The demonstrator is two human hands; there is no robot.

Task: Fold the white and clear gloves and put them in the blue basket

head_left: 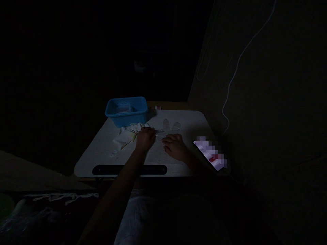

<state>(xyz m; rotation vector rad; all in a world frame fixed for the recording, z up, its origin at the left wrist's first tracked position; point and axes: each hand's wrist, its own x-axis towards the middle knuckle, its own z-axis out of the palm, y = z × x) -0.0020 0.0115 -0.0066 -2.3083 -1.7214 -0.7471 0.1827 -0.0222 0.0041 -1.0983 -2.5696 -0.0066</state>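
Observation:
A clear disposable plastic glove [166, 125] lies on the white tabletop, its finger parts spread toward the far edge. My left hand [146, 139] rests at the glove's left side with fingers curled in, apparently on its film. From the right, my right hand [176, 147] lies over the lower part of the glove, fingers stretched leftward and thumb apart. Just left of my left hand is a crumpled pale wrapper or cloth [124, 136] with yellowish marks. Dim light hides the fine detail of the fingertips.
A blue plastic basket [129, 119] with something pale inside stands at the table's back left. A lit phone [208, 154] lies at the right edge. Along the front edge runs a black slot [114, 169]. A white cable [237, 64] hangs at the right wall.

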